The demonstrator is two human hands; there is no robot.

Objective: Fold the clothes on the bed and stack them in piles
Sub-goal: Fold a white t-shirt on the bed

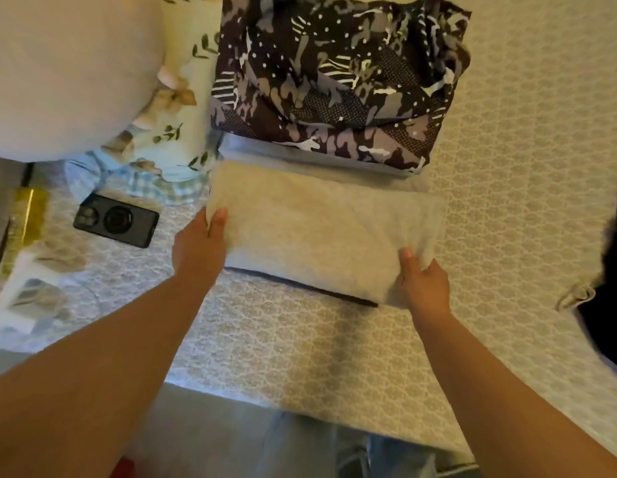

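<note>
A folded cream garment (pixel 317 229) lies across the middle of the bed, on top of a darker folded piece whose edge shows beneath it (pixel 300 286). My left hand (pixel 200 246) grips the cream garment's left end, thumb on top. My right hand (pixel 422 281) pinches its right front corner, where the fabric bunches up. Behind it sits a folded dark patterned garment (pixel 338 81) on a grey folded piece (pixel 300 157).
The bed cover (pixel 334 357) has a pale lattice print. A black phone (pixel 116 220) lies at the left, beside floral and checked fabrics (pixel 169 139) and a large white pillow (pixel 69 70). A dark garment (pixel 610 305) lies at the right edge. The bed's front edge runs near my legs.
</note>
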